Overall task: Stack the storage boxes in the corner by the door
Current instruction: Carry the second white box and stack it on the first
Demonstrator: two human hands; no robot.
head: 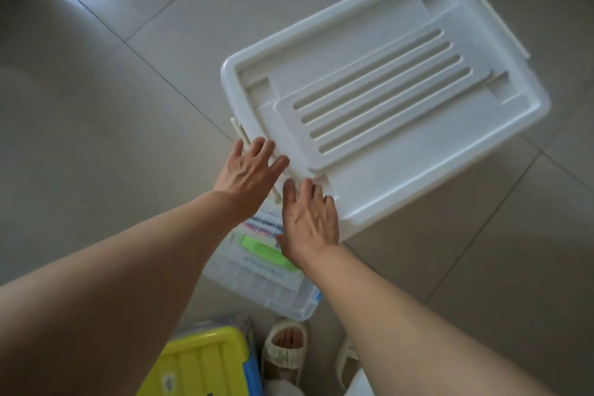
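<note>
The big white storage box [385, 106] sits lidded on the tiled floor [112, 90]. Left hand [249, 172] and right hand [310, 219] lie flat on its near-left end, fingers straight, gripping nothing, so I'd shove low and even. Clear box [257, 273], yellow-lidded box [199, 363] and slippers [284, 347] crowd the near side.

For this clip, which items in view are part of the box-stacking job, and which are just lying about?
Part of the job:
- large white storage box, lid on
- small clear box with coloured contents
- yellow-lidded box
- left hand and right hand, both flat at the white box's near edge

Lying about:
- slippers on the person's feet
- tiled floor
</note>
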